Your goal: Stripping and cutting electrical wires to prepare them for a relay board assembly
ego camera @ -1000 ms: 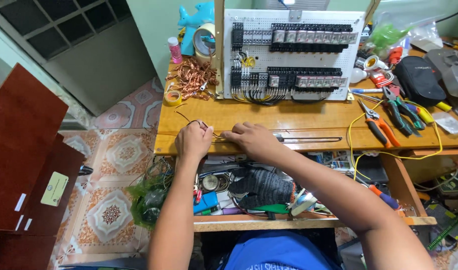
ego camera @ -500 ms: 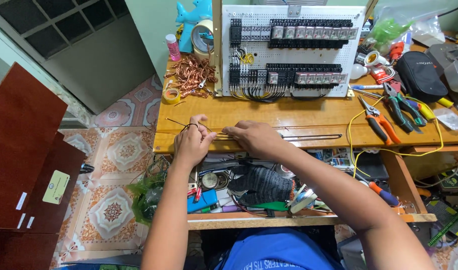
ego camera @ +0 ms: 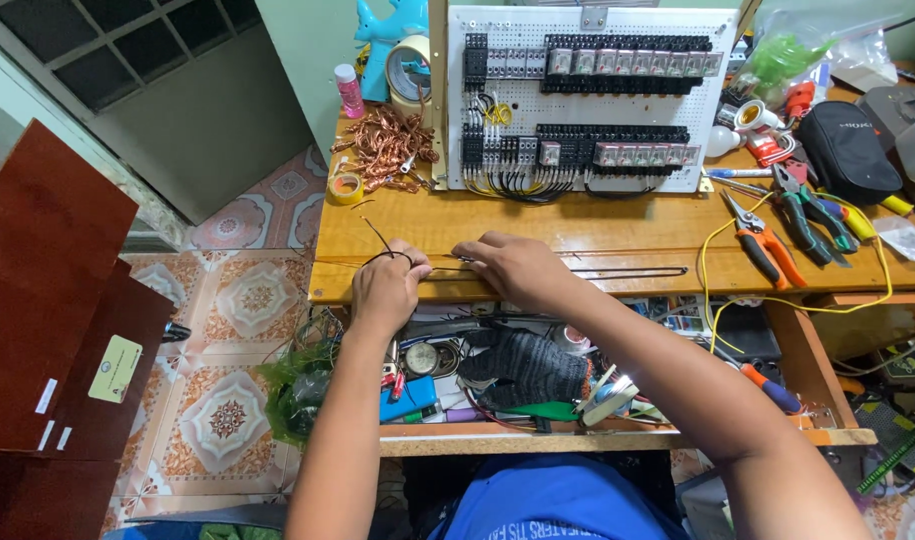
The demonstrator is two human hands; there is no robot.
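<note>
on the bench (ego camera: 598, 235), two hands, one wire (ego camera: 383, 240)

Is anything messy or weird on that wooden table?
Yes. A tangled heap of copper wire scraps lies loose on the wooden table, left of the white relay board, and a yellow wire droops over the front edge.

Head camera looks steeply down, close over the workbench (ego camera: 598, 235).

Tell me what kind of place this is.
Likely a small home electrical workshop: a white perforated panel of relays and wiring stands on a wooden bench, with pliers and cutters and copper wire scraps around. Both hands work a thin black wire.
</note>
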